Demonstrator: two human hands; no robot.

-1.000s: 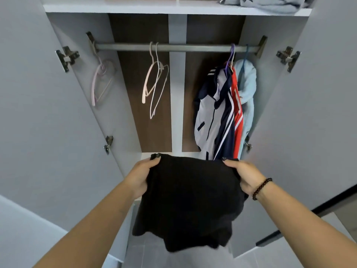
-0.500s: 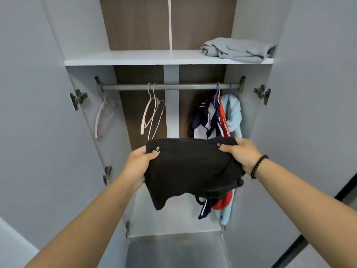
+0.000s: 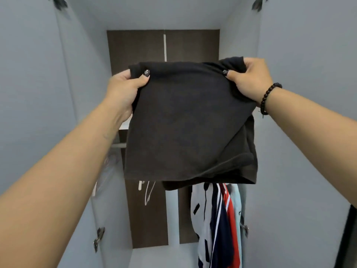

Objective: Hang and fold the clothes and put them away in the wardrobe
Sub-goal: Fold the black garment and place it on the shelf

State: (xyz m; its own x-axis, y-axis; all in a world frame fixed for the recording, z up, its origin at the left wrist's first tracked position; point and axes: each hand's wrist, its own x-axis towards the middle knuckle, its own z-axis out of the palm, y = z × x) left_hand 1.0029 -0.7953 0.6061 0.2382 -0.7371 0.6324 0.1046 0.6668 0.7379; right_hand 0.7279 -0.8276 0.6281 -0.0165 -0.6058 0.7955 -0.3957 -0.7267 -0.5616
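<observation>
Between the two open wardrobe doors (image 3: 34,113), raised at the centre of the view, hangs a folded black garment (image 3: 189,122) held up by both hands. At nine o'clock of the cloth the left hand (image 3: 123,89) grasps its upper corner, thumb lying over the front and the other fingers hidden behind the fabric; at about two o'clock the right hand (image 3: 249,80) clutches the opposite upper corner the same way — thumb on the front, cloth bunched in the grip. A dark beaded bracelet (image 3: 267,97) circles the right wrist. The garment droops below the hands, its lower layers uneven, and covers most of the wardrobe's middle. Toward twelve o'clock the dark brown back panel (image 3: 135,47) of the upper compartment shows above the cloth. Toward five o'clock, below the garment's hem, hang a white, navy and red jacket (image 3: 212,219) and just beside it a pale blue piece (image 3: 238,209). Near six o'clock the lower ends of pale empty hangers (image 3: 147,192) peek out — the rail (image 3: 118,145) shows only at eight o'clock.
</observation>
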